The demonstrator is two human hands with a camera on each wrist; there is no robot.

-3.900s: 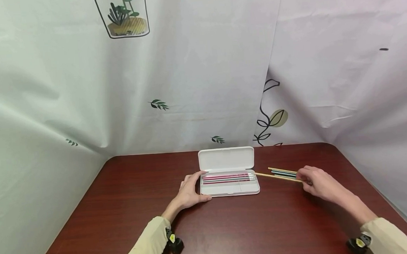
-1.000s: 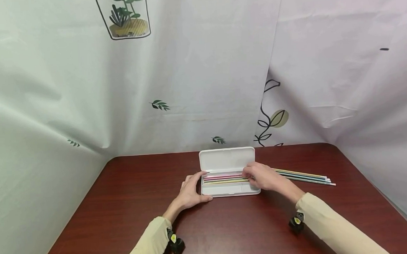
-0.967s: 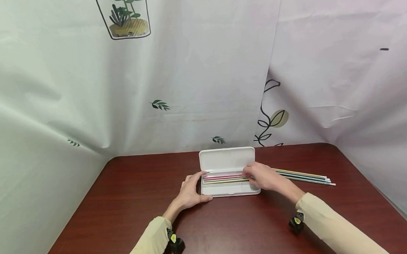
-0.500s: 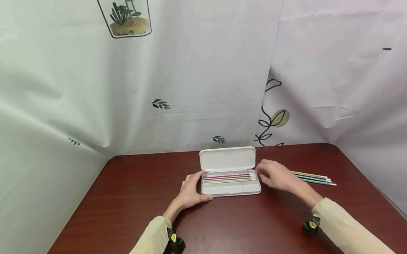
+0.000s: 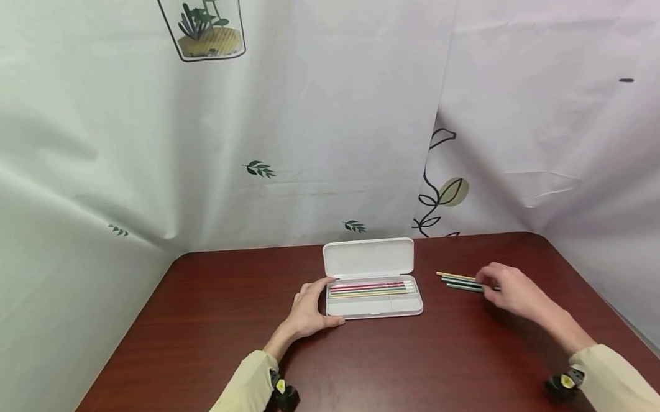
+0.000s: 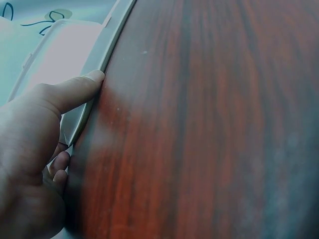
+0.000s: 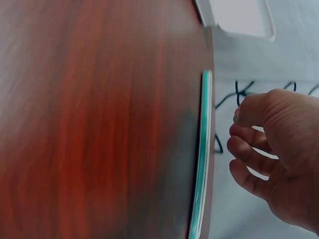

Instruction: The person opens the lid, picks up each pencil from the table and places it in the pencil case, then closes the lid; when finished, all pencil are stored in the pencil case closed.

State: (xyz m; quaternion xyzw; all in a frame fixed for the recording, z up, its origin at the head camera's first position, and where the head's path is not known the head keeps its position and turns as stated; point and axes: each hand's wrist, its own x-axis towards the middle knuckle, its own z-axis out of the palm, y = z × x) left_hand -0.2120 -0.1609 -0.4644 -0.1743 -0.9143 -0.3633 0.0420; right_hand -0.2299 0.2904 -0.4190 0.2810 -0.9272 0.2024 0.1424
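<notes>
Nearest my view, pale sleeves [image 5: 236, 391] reach in over the dark red surface [image 5: 416, 363]. I have the left hand [image 5: 307, 310] gripping the left end of the white pencil case [image 5: 358, 306], thumb along the near edge, a finger at the far corner. The right hand [image 5: 516, 289] is unclenched, its fingers loosely bent around nothing; from the right wrist I see a gap between them and the loose pencils [image 5: 460, 282]. Those lie on the surface right of the case, side by side, long axis running roughly left to right, their left ends towards the case. What counts, I judge, is that they lie just below the right hand, clearly the nearer one. More pencils [image 5: 368, 288] lie lengthwise inside the case; beyond stand its raised lid [image 5: 369, 258] and white cloth [image 5: 330, 106].
</notes>
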